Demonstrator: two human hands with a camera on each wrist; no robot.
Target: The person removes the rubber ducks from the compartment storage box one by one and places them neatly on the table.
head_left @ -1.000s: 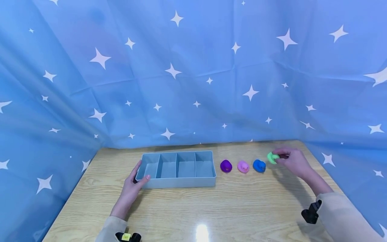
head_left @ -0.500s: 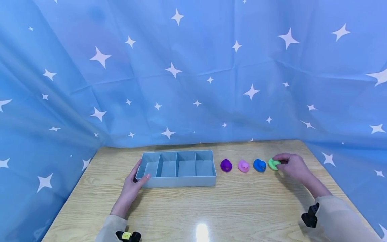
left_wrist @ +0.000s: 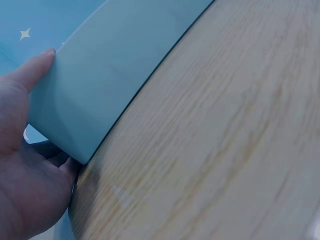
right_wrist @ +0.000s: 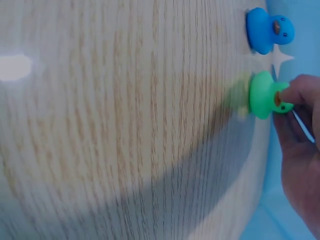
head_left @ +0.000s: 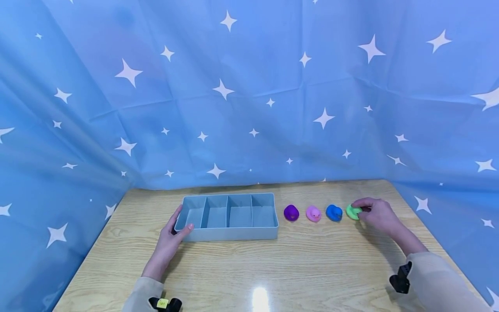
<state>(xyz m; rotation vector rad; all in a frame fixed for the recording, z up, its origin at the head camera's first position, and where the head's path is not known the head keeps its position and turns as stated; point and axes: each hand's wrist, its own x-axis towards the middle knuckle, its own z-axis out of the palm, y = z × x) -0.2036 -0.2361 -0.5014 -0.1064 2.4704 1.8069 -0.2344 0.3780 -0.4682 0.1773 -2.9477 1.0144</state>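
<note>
A light-blue box (head_left: pixel 234 234) with several compartments in a row stands on the table. My left hand (head_left: pixel 168 242) grips its left end, thumb over the front wall; the left wrist view shows that thumb at the rim of the box wall (left_wrist: pixel 110 75). At the right, my right hand (head_left: pixel 380 215) pinches a green rubber duck (head_left: pixel 352 212) by its head, the duck's base down on the table. In the right wrist view the thumb lies against the head of the green duck (right_wrist: pixel 261 97). To its left sit a blue duck (head_left: pixel 334 212), a pink duck (head_left: pixel 313 213) and a purple duck (head_left: pixel 291 212).
The wooden table (head_left: pixel 234 268) ends at a blue star-patterned curtain (head_left: pixel 249 108) behind and at both sides. A bright light reflection lies near the table's front. The ducks form a row to the right of the box.
My right hand has brought the green duck down and nearer, onto the table beside the blue duck. My left hand and the box have stayed in place.
</note>
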